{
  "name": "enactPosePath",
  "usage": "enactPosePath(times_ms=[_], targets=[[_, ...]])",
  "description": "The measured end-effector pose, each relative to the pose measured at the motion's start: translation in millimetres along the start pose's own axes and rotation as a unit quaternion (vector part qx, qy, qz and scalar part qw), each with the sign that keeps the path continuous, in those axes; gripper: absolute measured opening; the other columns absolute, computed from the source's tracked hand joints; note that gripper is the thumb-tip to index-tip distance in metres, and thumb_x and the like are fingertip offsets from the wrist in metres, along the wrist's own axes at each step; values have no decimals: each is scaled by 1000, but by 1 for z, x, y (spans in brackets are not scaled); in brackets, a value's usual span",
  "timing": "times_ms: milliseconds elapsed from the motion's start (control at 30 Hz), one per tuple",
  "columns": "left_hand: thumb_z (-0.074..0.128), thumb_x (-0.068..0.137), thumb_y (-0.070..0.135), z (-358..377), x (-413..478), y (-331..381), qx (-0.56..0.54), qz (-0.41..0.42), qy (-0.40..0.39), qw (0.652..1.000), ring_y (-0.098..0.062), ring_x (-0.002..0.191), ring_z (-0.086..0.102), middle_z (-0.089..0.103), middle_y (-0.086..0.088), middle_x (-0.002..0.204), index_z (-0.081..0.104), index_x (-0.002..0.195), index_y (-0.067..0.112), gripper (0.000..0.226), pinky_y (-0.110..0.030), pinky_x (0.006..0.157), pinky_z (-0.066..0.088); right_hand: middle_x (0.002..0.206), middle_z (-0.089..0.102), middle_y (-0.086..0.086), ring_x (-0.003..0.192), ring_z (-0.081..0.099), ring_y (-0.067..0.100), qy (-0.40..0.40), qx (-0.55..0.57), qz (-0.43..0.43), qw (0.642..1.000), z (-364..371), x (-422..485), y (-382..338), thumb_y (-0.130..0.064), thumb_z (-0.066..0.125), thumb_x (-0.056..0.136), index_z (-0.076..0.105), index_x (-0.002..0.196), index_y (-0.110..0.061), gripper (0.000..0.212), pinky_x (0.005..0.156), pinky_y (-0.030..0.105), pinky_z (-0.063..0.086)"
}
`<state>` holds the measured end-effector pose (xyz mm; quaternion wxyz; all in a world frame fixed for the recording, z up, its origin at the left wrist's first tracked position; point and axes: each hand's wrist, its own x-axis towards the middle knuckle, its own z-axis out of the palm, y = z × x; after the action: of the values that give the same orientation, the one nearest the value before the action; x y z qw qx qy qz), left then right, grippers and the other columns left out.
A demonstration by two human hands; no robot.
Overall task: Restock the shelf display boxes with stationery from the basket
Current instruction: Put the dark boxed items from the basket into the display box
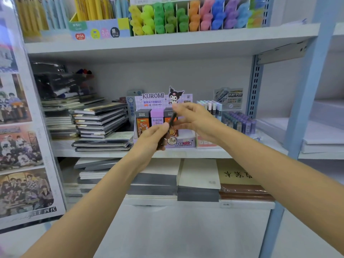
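Two hands reach out in front of the middle shelf (186,154), meeting just before a lilac display box (184,143) printed with a cartoon character. The left hand (155,135) has its fingers curled round the lower part of a slim dark case (172,119), which tilts up and to the right; its bottom end pokes out below the fist. The right hand (194,120) is at the case's upper end, forefinger above and the other fingers below it. The blur hides whether they actually pinch it, so I cannot tell.

The case is held in the air, just in front of the display box and not inside it. Several small packs stand upright in the box's left half: an orange-and-black pack (142,123) at the far left, then a lilac pack (157,120), then another partly hidden by the hands.

To the left of the box lies a slanting pile of dark notebooks (100,121). To its right stand rows of small tubes (240,121). On the shelf above, bright highlighters (186,17) fill a divided rack. Stacks of paper pads (199,175) lie on the shelf below, and posters (18,146) cover the panel at the far left.
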<state>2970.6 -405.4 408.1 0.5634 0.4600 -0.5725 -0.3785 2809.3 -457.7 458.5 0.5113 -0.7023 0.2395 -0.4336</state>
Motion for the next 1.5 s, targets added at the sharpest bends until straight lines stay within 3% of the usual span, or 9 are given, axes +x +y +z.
enactPosePath(times_ms=[133,233,367,567,667,767,900,1167,1500], targets=[[61,93,34,7,-1,-4,91,58,51,993,-9,74,56,60,2,91,58,119,17,31,-11,57,44,113,66,19,83,72,21,56,-58,9,997,-4,-1,-1,-6,67,88,56,125,0,39,70,24,59],[60,94,36,4,2,-10,186,95,68,976,-9,98,56,57,3,115,50,130,20,41,-15,78,46,118,66,14,96,69,25,128,-144,-34,981,-18,4,-7,-1,63,90,58,126,-2,37,75,32,60],[57,96,28,-2,8,-27,397,163,55,901,-19,123,45,53,-2,132,51,132,16,39,-36,104,37,107,66,0,100,66,21,217,-330,-127,910,-39,15,-18,-4,62,91,62,115,-14,26,83,44,57],[58,94,29,4,21,-58,554,210,-10,806,-22,138,34,41,-2,149,36,147,17,58,-37,116,23,106,68,5,93,63,20,186,-469,-124,854,-48,46,-10,-6,58,92,57,111,-15,22,83,36,54],[59,92,28,3,24,-71,587,229,13,777,-22,131,41,47,0,142,30,150,20,66,-39,119,18,106,67,7,91,61,21,157,-501,-108,844,-47,63,5,-7,59,92,55,112,-17,22,79,35,51],[59,91,26,-3,28,-76,612,260,20,747,-22,125,46,52,1,135,33,150,22,64,-37,113,27,109,66,8,95,61,28,129,-544,-87,825,-47,75,18,-9,59,92,54,111,-20,22,81,42,52],[61,89,22,-9,30,-79,622,280,18,731,-23,121,50,54,-1,132,37,148,21,64,-37,105,34,113,65,9,102,60,31,102,-595,-66,795,-49,86,25,-11,61,90,57,110,-19,21,87,45,50],[63,86,22,-10,31,-84,628,277,24,727,-26,120,49,54,-5,131,33,150,21,71,-39,106,34,108,69,7,90,58,20,80,-576,-36,813,-59,92,14,-15,69,88,66,107,-15,20,85,35,49],[60,88,24,-9,28,-83,634,269,26,725,-23,124,43,48,-2,136,21,154,25,76,-36,110,27,116,66,7,99,60,22,56,-574,-10,817,-59,93,11,-16,65,91,64,115,-20,25,93,42,51]])
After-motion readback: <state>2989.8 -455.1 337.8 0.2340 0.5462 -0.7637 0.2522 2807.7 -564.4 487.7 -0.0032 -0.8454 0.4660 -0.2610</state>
